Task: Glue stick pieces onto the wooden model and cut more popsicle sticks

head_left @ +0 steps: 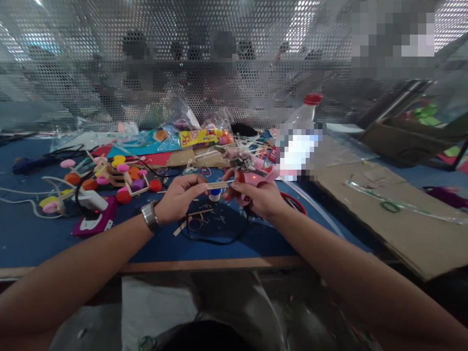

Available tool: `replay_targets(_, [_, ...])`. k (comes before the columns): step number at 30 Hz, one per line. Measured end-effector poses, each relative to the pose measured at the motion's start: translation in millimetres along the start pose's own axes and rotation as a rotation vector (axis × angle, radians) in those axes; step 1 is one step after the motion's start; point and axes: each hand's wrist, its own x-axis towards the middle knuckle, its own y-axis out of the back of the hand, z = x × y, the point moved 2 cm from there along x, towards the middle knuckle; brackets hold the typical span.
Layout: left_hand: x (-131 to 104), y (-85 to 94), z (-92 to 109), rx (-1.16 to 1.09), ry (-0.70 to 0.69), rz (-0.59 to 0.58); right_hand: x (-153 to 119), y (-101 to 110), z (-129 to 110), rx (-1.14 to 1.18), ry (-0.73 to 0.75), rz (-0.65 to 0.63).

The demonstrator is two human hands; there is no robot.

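Note:
My left hand [183, 197], with a metal watch on its wrist, is closed and pinches a few thin flat wooden sticks [217, 185]. Their far ends reach across to the fingertips of my right hand [261, 197]. That hand is wrapped around a pink glue gun [265, 176] with a small red light on its body; its fingers partly hide the gun. Whether the right fingertips also grip the sticks is unclear. Just below the sticks stands a small container [215, 195] with blue and white parts. Loose wooden sticks [193, 218] lie on the table beneath my hands.
Left are stick models with coloured pompoms [124, 178] and a purple power strip [97, 217] with a white plug. A black cord [215, 241] loops in front. Behind stand a red-capped bottle [307, 112] and a lit, blurred screen. Cardboard [398, 209] lies right; a perforated screen is behind.

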Motion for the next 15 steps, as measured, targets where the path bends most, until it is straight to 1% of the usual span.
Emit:
replay_targets(6, [-1, -3.5, -6, -0.153, 0.106, -0.109, -6, -3, -5, -0.049, 0.014, -0.178])
replay_targets(11, [-4, -9.4, -3, -0.266, 0.200, -0.183, -5, -6, -7, -0.091, 0.046, -0.227])
replay_targets(15, [-5, -11.5, -2, -0.356, 0.275, -0.228, -6, -7, -8, -0.088, 0.028, -0.266])
